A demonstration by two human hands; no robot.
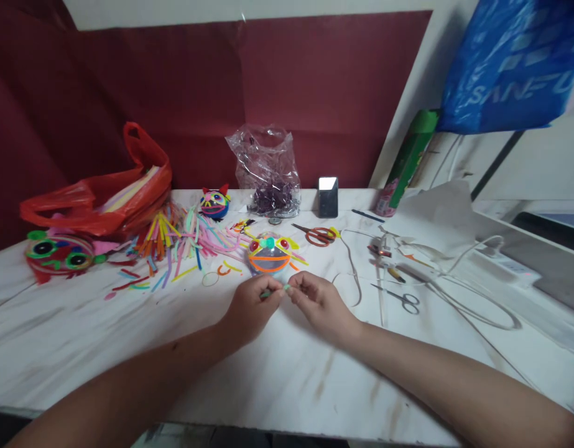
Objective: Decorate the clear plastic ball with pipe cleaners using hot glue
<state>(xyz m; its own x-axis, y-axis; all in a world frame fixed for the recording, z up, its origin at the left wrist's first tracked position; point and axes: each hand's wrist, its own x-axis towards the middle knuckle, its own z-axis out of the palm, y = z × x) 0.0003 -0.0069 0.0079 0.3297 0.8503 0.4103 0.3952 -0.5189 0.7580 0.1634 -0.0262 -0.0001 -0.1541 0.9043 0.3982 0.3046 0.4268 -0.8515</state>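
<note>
Both hands meet near the middle of the table, fingertips almost touching. Pinched between them is a short light green pipe cleaner, mostly covered by the fingers. My left hand grips one end and my right hand the other. Just behind them sits a round craft face with red eyes, a green nose and an orange-outlined mouth. To the left lie loose pipe cleaners in many colours, and an orange curled piece.
Further left are a finished-looking craft face and a red plastic bag. A small blue face, a clear bag and a black phone-like box stand behind. Rightward lie red-handled scissors, small scissors, a glue gun and cables.
</note>
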